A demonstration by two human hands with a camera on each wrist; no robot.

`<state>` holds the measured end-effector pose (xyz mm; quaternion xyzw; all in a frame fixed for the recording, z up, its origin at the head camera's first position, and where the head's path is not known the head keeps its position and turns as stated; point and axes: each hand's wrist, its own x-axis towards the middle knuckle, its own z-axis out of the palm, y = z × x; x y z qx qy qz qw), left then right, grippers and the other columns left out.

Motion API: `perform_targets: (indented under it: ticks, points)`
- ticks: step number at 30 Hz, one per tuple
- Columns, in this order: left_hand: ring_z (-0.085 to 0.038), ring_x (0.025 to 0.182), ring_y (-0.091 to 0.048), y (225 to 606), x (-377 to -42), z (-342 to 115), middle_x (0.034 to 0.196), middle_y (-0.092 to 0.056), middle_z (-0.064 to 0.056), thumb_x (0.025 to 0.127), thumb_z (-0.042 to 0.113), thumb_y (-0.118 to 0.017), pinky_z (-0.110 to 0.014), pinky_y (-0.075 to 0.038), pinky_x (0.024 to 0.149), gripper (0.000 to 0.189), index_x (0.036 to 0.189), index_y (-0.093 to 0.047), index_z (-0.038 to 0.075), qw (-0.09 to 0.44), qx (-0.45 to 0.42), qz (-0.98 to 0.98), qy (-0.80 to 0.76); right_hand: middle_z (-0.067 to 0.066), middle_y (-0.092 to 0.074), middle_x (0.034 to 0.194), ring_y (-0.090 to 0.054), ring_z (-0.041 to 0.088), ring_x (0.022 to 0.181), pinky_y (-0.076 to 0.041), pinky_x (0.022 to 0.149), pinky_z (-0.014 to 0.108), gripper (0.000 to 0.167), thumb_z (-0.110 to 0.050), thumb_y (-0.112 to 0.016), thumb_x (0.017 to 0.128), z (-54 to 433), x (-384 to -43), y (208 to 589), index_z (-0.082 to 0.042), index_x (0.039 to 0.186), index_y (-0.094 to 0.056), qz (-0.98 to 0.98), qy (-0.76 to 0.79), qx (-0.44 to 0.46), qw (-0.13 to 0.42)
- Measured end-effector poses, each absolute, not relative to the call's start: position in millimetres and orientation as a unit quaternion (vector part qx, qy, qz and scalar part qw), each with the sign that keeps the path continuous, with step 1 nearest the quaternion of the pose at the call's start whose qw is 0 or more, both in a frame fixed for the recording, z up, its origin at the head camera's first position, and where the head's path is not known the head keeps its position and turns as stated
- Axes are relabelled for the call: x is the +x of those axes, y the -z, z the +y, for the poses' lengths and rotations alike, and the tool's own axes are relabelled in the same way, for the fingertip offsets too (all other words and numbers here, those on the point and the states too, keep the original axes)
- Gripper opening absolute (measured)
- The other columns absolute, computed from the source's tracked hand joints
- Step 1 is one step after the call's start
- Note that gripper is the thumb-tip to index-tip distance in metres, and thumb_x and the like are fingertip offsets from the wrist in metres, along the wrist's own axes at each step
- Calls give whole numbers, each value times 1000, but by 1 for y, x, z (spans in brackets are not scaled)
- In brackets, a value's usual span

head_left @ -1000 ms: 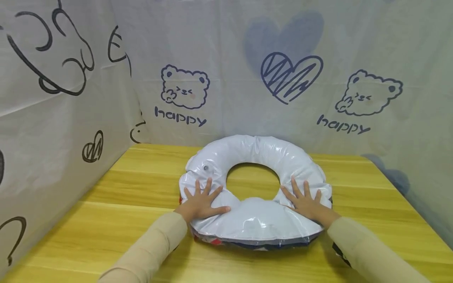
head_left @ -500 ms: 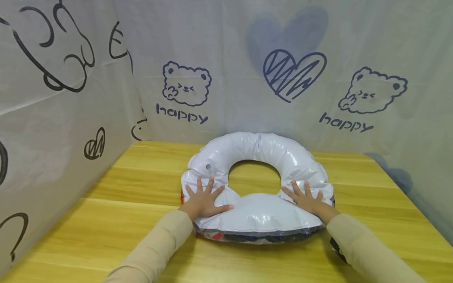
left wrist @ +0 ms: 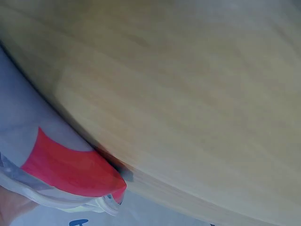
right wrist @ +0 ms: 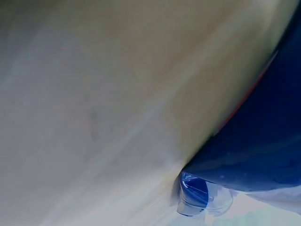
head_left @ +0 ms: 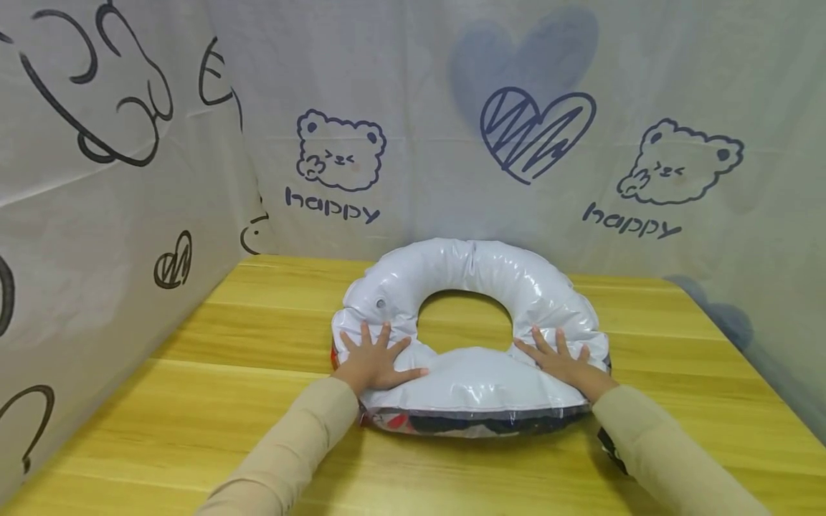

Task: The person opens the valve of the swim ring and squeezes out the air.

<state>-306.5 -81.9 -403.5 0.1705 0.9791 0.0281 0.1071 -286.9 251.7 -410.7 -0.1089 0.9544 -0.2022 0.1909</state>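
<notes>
An inflated swim ring, glossy white on top with a small round valve at its upper left, lies on the wooden table. My left hand presses flat on the ring's left side with fingers spread. On the opposite side my right hand presses the same way, fingers spread and pointing away from me. The near part bulges up between the hands. In the left wrist view the ring's underside shows red and pale grey; in the right wrist view its dark blue side shows with a clear seam edge.
The yellow wood-grain table reaches back to a pale curtain printed with hearts, bears and "happy". Another curtain stands along the left. A small dark object shows beside the right sleeve.
Both hands stay on the swim ring in nearly the same place. The ring's near edge has risen a little, so more of its coloured underside shows. The view has shifted slightly.
</notes>
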Motion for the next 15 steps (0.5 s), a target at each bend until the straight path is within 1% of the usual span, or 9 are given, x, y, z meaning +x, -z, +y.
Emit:
perform_targets:
  ticks: [6,8,12,14,15]
  points:
    - [-52,138,-8,398,-306,-78,155,-16,-15,81,76,-35,-76,-3,100,77,144,-33,31,103,166,981,-10,23,13,153,25,52,132,26,93,70,56,-41,-30,99,250,-286,407,-15,148,-21,954,207,-106,191]
    - [-52,138,-8,396,-306,-78,155,-16,-15,81,76,-35,-75,-3,100,78,144,-33,31,109,165,980,-9,24,12,152,25,53,132,25,93,70,55,-39,-30,99,251,-285,407,-15,148,-22,954,209,-113,184]
    - [-52,138,-6,395,-306,-79,156,-14,-15,80,77,-35,-75,-3,100,79,145,-31,31,121,172,978,-11,26,8,152,22,55,131,22,92,73,55,-37,-35,98,254,-283,407,-12,146,-25,956,203,-135,162]
    - [-52,138,-5,396,-306,-81,156,-13,-15,80,77,-35,-74,-1,101,80,146,-30,31,121,176,977,-13,27,4,152,18,56,132,19,93,74,57,-38,-38,97,255,-282,407,-10,145,-27,959,199,-141,146]
    - [-52,138,-4,398,-306,-83,156,-12,-15,80,77,-36,-74,0,101,81,146,-29,31,119,179,977,-15,26,2,153,16,56,133,17,94,75,59,-42,-39,96,255,-281,406,-11,145,-28,961,195,-138,138]
